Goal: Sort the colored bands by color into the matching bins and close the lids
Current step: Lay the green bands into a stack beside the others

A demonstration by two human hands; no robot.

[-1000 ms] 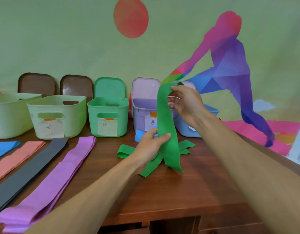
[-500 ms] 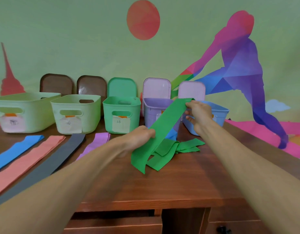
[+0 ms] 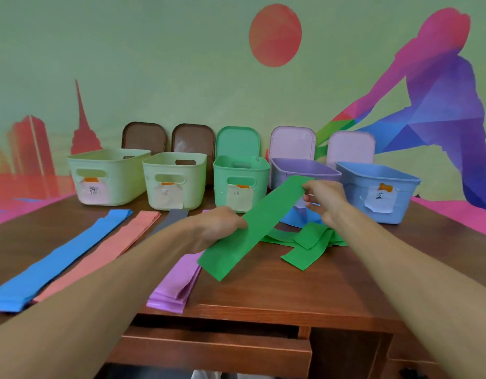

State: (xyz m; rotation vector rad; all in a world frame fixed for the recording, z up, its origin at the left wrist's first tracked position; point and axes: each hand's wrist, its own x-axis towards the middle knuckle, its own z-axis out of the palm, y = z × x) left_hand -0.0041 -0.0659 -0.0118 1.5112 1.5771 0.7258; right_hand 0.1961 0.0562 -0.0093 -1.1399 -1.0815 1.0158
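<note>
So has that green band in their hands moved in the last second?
Yes. The green band stood upright, its top beside the lilac lid; now it slants, top end lowered to the purple bin's rim.

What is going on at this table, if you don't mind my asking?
A person holds a long green band slanted over the wooden table: the left hand grips it midway, the right hand pinches its upper end. More green bands lie heaped beneath. Open plastic bins stand along the back, the green plastic bin in the middle. A blue band, a salmon band, a dark grey band and a purple band lie flat on the left, not yet binned.
</note>
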